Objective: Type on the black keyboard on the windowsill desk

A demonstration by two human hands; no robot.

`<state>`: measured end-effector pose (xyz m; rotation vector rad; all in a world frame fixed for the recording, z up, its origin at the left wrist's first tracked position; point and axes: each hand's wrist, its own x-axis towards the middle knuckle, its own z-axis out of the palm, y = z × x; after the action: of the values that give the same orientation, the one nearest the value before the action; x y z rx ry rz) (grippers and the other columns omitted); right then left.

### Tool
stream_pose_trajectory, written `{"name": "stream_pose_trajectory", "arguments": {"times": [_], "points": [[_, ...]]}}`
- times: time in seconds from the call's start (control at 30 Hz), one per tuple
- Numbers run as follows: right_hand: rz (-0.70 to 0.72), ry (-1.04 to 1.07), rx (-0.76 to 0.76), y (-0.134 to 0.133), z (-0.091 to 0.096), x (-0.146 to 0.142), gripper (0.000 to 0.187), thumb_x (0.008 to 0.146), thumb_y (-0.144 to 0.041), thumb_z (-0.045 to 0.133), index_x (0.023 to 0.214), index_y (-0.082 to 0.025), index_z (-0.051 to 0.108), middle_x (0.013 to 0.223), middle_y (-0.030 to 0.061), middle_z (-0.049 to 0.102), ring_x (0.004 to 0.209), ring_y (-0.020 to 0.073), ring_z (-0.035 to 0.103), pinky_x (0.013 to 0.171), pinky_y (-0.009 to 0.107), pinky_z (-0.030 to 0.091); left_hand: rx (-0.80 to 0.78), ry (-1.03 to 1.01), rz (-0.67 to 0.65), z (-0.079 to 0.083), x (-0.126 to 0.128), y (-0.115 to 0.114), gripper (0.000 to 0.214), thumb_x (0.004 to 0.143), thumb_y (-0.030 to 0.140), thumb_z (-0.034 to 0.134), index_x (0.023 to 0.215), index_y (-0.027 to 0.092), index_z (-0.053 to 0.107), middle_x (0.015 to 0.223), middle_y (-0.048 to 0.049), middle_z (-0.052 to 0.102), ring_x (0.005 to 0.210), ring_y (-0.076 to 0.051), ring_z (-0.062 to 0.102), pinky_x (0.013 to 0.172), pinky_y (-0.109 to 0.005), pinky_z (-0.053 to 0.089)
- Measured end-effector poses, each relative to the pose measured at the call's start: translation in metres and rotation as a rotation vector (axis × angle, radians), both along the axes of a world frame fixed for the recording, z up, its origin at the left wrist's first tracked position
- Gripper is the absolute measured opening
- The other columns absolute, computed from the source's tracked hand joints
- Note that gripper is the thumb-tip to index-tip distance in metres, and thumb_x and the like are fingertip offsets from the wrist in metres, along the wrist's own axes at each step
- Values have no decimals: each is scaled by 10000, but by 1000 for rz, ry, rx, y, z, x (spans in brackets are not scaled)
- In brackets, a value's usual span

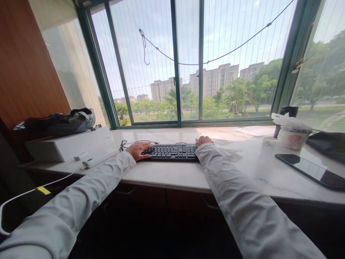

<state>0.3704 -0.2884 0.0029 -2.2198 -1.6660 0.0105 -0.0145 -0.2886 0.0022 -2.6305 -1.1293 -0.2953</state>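
Black keyboard sits flat on the pale stone sill, centred under the window — left hand lies flat, fingers spread, over its left end, right hand curls loosely on the far right corner, neither pinching anything. White box with a dark bag on top stands to the left; tablet and a bagged cup to the right — well apart from the keyboard.
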Motion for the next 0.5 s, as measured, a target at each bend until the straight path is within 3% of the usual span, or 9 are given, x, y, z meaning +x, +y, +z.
{"name": "stream_pose_trajectory", "arguments": {"times": [0.3, 0.5], "points": [[-76, 38, 89, -8, 2, 4, 448, 870, -464, 343, 1110, -149, 552, 1093, 167, 596, 1011, 278, 558, 826, 416, 401, 14, -79, 53, 0, -6, -6, 591, 836, 632, 321, 1253, 270, 532, 1258, -27, 563, 1143, -212, 499, 1014, -332, 331], [-146, 50, 196, -10, 7, 3, 514, 898, -471, 226, 1157, -118, 497, 1065, 188, 610, 967, 290, 572, 799, 426, 399, 262, -318, 414, 9, -41, -24, 518, 903, 505, 204, 1002, 214, 621, 998, -62, 655, 945, -194, 570, 835, -277, 400]]}}
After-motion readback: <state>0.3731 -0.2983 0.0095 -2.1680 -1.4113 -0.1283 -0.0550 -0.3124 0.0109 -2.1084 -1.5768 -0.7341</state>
